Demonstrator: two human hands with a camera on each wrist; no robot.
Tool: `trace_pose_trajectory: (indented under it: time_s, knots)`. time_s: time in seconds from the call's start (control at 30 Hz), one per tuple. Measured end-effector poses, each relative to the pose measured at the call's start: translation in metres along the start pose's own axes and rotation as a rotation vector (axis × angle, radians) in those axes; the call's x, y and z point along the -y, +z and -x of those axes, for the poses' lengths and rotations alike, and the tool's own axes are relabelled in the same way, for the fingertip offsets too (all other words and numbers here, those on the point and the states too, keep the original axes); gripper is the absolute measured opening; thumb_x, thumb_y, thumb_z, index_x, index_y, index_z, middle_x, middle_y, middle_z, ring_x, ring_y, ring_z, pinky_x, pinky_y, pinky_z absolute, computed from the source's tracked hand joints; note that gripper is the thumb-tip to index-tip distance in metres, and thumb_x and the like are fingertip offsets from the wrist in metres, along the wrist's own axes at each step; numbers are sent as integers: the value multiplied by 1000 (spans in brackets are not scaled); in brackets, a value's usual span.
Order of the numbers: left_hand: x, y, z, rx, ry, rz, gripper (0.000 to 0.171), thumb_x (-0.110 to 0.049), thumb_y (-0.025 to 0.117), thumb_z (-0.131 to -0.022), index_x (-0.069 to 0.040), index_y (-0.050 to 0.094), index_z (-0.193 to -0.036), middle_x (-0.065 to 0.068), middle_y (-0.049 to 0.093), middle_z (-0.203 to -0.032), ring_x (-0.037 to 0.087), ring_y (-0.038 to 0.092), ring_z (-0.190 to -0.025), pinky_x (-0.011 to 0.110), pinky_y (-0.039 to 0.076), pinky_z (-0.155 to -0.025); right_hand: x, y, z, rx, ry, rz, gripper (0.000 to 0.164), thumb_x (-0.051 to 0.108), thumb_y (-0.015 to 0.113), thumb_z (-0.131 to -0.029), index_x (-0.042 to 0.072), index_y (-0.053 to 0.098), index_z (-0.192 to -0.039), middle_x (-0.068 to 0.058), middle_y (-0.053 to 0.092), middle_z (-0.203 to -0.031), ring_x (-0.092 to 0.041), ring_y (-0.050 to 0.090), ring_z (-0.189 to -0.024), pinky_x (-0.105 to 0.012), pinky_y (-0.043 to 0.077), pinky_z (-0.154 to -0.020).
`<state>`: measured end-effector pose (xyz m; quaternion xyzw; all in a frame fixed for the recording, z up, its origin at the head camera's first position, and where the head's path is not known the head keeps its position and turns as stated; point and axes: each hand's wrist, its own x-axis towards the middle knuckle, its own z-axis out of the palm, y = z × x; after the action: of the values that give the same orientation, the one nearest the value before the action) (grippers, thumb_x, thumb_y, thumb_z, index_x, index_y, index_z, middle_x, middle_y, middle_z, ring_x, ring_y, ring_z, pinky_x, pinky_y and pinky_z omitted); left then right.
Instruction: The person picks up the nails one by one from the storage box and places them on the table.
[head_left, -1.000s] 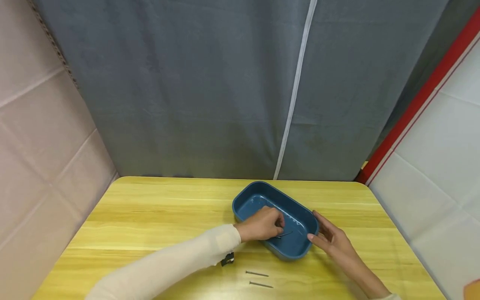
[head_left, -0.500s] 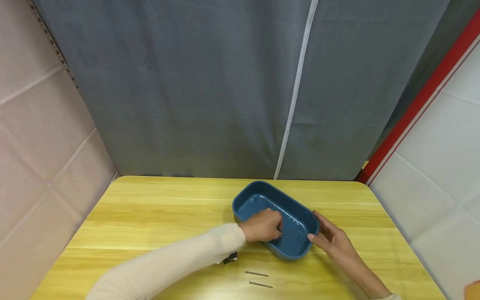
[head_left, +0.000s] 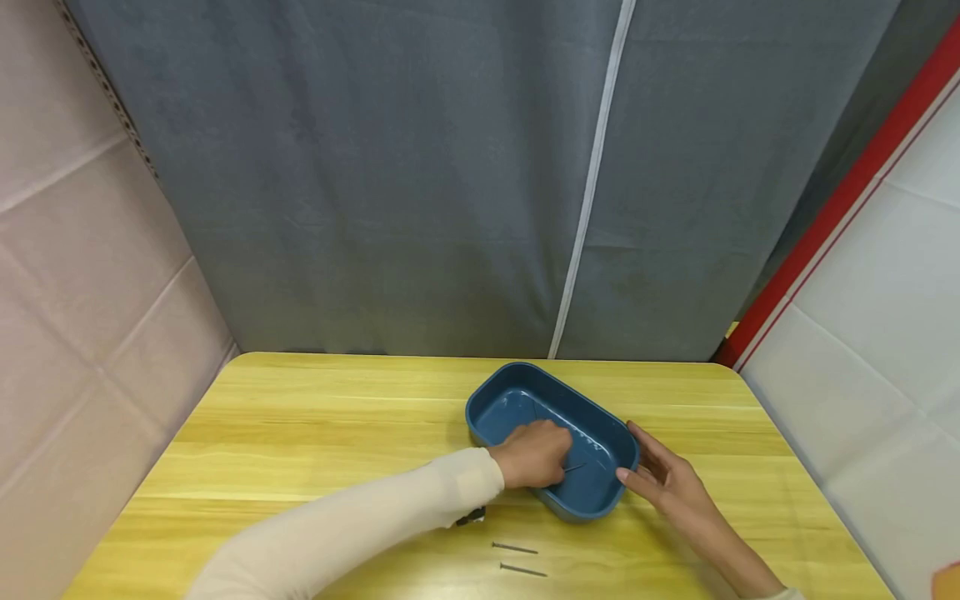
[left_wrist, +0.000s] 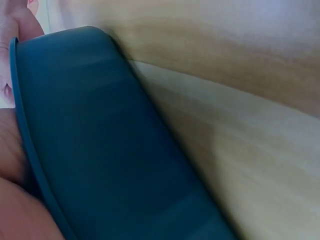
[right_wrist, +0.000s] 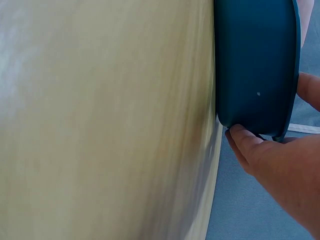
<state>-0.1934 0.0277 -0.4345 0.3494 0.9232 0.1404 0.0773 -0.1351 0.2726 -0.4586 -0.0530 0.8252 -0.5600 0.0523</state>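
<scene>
A pinkish wall [head_left: 75, 292] fills the left of the frame, a grey curtain [head_left: 375, 167] hangs across the upper middle, and a wood-grain table [head_left: 300, 417] spreads below.

From lower left, a cream sleeve [head_left: 337, 525] leads to the left hand [head_left: 534, 454], palm down over the blue box [head_left: 600, 483]. The box sits at lower centre, its long side slanting down to the right. Beside the left fingertips a nail [head_left: 574, 467] shows inside it; I cannot tell whether the hand pinches it, since the knuckles hide the tips. Just below, two nails [head_left: 519, 558] lie side by side on the table, near the box, perhaps for easy reach.

Further right, the right hand [head_left: 678, 492] holds the box's right end, thumb at the rim, probably to stop it sliding. A white wall [head_left: 877, 333] with a red edge closes the right.

The right wrist view alone shows fingertips down at the box's bottom edge. The left wrist view shows the outer side wall but no nail; only the head view looks inside.
</scene>
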Motion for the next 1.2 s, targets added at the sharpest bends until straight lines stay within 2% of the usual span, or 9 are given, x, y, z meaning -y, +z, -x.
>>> trace_pose_trajectory:
  time_s: [0.2,0.27,0.5,0.6,0.7,0.8,0.83,1.0,1.2]
  knots:
    - [-1,4,-6,17,8,-48,38,-3,78,-93,-17,55,-65,-6,44,-60,11,45,-60,28,41,-50,-1,-1,0,4,-21,-8,77,14,75,-106,-2,34,-169,-31,52,-160,-17,62,-135,-13,49,-100]
    - [-1,4,-7,29,10,-59,36,-4,79,-93,-17,57,-67,-6,45,-61,11,45,-59,29,42,-51,-1,-1,0,5,-26,-9,77,14,74,-106,-3,34,-169,-31,51,-160,-14,62,-134,-13,49,-100]
    - [-4,3,-8,62,25,-94,32,-7,80,-96,-16,61,-72,-5,50,-61,11,49,-59,29,45,-52,-1,-1,0,2,-17,-3,76,15,74,-106,-2,35,-169,-31,50,-162,-38,58,-141,-12,49,-99]
    - [1,10,-13,53,35,-102,31,-8,79,-95,-18,62,-72,-6,51,-62,10,50,-59,29,46,-52,-1,0,0,4,-13,-8,77,14,75,-106,-2,34,-169,-30,48,-164,-41,56,-143,-13,49,-99]
    - [2,10,-13,49,33,-91,30,-8,79,-95,-18,62,-72,-6,52,-62,10,51,-59,29,48,-53,-1,0,-1,4,-9,-9,77,14,75,-106,-2,34,-170,-31,47,-164,-43,55,-143,-12,49,-99]
    - [0,7,-10,47,21,-57,31,-6,79,-95,-17,62,-71,-5,51,-62,10,50,-57,28,46,-51,-1,0,-1,3,-7,-5,77,15,75,-106,-2,34,-169,-31,47,-164,-43,55,-144,-12,49,-99]
    - [-4,-1,-6,54,11,-41,32,-4,78,-96,-15,61,-71,-4,51,-61,10,50,-56,26,45,-51,-1,0,-1,3,-7,-5,77,15,75,-106,-2,34,-169,-31,47,-164,-43,54,-144,-12,49,-99]
    - [-4,-5,-2,7,26,29,36,0,74,-96,-15,58,-67,-7,49,-58,9,47,-53,24,40,-49,0,0,-1,2,-12,2,77,15,75,-106,-3,34,-169,-31,47,-164,-43,54,-144,-12,49,-99]
    - [-5,-11,1,-35,26,144,34,1,73,-95,-16,65,-66,-9,55,-61,6,52,-57,20,41,-51,0,-1,-1,7,9,9,79,15,75,-106,-3,33,-170,-32,46,-165,-44,53,-146,-12,49,-98]
